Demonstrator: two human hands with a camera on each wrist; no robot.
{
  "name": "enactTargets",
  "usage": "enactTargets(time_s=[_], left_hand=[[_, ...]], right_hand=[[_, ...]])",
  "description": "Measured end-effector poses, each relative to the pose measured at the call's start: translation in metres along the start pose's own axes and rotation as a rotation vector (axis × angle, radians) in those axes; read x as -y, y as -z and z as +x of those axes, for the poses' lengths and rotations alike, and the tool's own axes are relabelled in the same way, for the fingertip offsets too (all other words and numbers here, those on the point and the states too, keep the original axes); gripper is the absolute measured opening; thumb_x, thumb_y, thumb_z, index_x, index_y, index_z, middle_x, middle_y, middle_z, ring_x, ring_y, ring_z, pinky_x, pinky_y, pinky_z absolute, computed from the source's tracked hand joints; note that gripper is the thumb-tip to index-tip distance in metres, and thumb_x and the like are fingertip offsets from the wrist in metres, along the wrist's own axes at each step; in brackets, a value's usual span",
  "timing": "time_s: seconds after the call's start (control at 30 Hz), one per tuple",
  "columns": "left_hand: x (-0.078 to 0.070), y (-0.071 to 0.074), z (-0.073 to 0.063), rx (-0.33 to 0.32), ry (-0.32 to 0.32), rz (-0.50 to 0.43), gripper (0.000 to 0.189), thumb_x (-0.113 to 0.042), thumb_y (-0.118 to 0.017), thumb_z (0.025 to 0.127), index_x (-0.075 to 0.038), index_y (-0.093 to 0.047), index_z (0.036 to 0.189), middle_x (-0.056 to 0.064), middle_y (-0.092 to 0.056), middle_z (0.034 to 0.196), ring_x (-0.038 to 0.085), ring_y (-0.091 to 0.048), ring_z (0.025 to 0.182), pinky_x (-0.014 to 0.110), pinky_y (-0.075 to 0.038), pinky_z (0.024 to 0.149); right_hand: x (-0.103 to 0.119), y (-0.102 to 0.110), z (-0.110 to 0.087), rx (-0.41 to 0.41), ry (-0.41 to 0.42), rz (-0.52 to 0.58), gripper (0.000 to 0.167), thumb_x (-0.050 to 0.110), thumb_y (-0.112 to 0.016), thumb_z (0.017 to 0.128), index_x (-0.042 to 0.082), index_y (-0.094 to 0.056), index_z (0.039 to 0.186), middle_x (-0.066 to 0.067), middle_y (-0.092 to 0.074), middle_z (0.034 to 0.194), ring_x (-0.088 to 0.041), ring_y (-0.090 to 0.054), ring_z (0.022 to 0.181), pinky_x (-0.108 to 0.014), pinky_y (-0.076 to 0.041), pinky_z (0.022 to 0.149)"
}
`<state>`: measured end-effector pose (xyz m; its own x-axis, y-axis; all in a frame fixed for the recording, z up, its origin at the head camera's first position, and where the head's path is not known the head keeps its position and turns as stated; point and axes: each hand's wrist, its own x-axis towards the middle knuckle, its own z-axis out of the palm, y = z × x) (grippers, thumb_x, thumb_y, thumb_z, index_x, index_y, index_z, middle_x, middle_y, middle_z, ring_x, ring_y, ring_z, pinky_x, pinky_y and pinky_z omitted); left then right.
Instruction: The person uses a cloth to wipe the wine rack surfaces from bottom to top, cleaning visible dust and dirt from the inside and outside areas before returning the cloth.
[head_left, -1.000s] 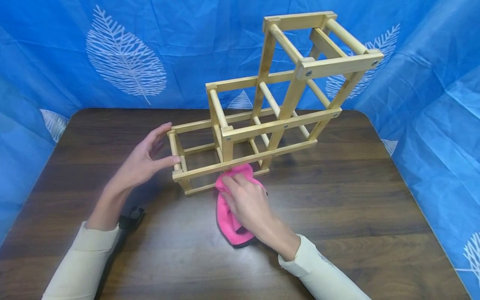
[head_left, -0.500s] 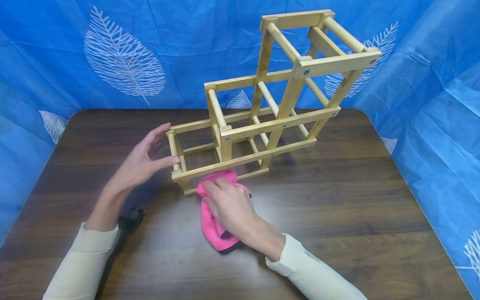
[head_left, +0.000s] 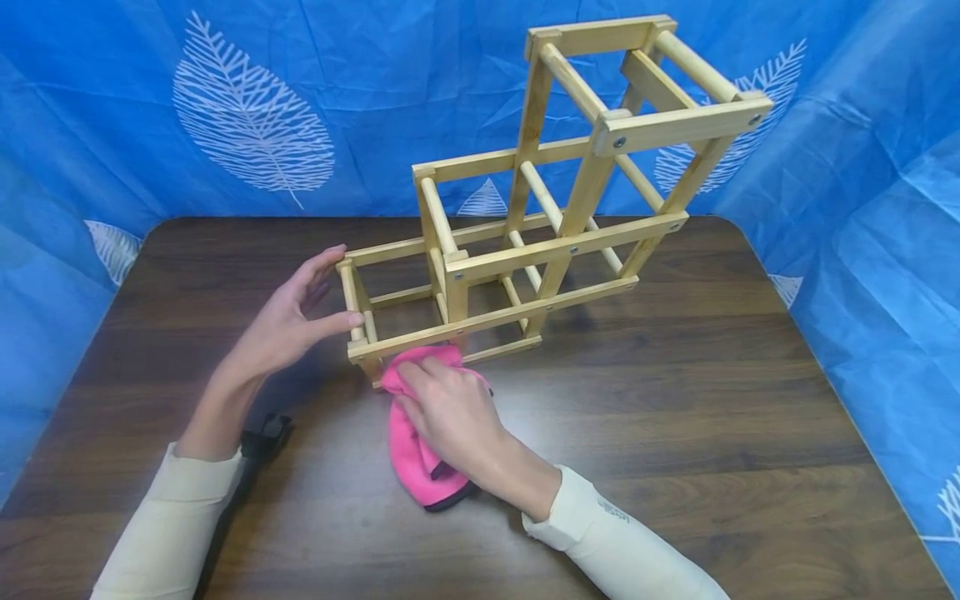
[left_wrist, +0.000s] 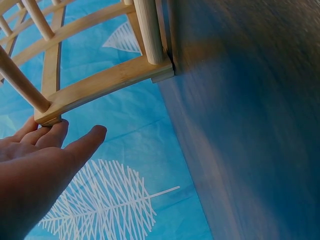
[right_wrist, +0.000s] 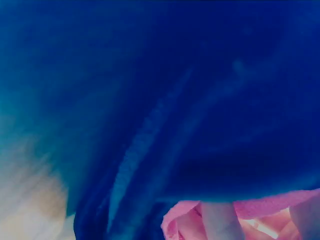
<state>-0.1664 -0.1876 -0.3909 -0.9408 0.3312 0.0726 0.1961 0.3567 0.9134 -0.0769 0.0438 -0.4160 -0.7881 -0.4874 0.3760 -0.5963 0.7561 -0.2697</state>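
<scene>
A stepped, light wooden rack [head_left: 577, 250] of slats and round rods stands on the table, rising to the right. At its low left end, my left hand [head_left: 281, 321] steadies it, thumb over the end rod and fingers at the back corner. In the left wrist view, the fingertips of my left hand [left_wrist: 42, 145] touch a rack corner [left_wrist: 52, 112]. My right hand [head_left: 453, 417] grips a bunched pink cloth [head_left: 412, 454] with dark edging against the rack's lower front, left part. Pink cloth [right_wrist: 182, 220] and partial fingers show at the bottom of the right wrist view.
The dark wood table [head_left: 675, 433] has a rounded back edge. Behind and at the sides hangs a blue curtain [head_left: 390, 83] with white leaf prints. A black clip-like object [head_left: 268, 432] lies close to my left forearm.
My right hand has slid left along the rack's lower front with the pink cloth, most of it in the first half second. My left hand and the rack stay put.
</scene>
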Motion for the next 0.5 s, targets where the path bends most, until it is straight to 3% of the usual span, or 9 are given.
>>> enactTargets(time_s=[0.13,0.3,0.5], left_hand=[[0.0,0.0,0.0,0.005,-0.003,-0.009,0.085,-0.014,-0.077,0.087,-0.015,-0.026,0.156,0.002,-0.023,0.161,0.022,-0.018,0.148,0.048,-0.018,0.117],[-0.001,0.001,0.0,0.01,-0.007,-0.016,0.085,-0.014,-0.077,0.087,-0.014,-0.026,0.156,0.003,-0.024,0.161,0.022,-0.019,0.147,0.048,-0.018,0.117],[-0.002,0.001,0.0,0.015,-0.009,-0.012,0.086,-0.017,-0.077,0.087,-0.013,-0.026,0.156,0.004,-0.024,0.161,0.021,-0.019,0.148,0.048,-0.018,0.117]], right_hand=[[0.0,0.0,-0.002,-0.014,0.014,-0.09,0.018,0.022,-0.076,0.087,0.012,-0.069,0.1,0.0,-0.063,0.082,-0.016,-0.061,0.063,-0.033,-0.052,0.052],[-0.002,0.0,-0.003,-0.065,0.012,-0.204,0.006,0.016,-0.07,0.088,0.012,-0.068,0.093,-0.002,-0.056,0.068,-0.016,-0.054,0.05,-0.03,-0.046,0.041],[-0.011,0.008,-0.009,-0.042,-0.054,-0.194,0.006,0.013,-0.068,0.087,0.01,-0.063,0.086,-0.005,-0.056,0.069,-0.021,-0.057,0.052,-0.036,-0.05,0.04]])
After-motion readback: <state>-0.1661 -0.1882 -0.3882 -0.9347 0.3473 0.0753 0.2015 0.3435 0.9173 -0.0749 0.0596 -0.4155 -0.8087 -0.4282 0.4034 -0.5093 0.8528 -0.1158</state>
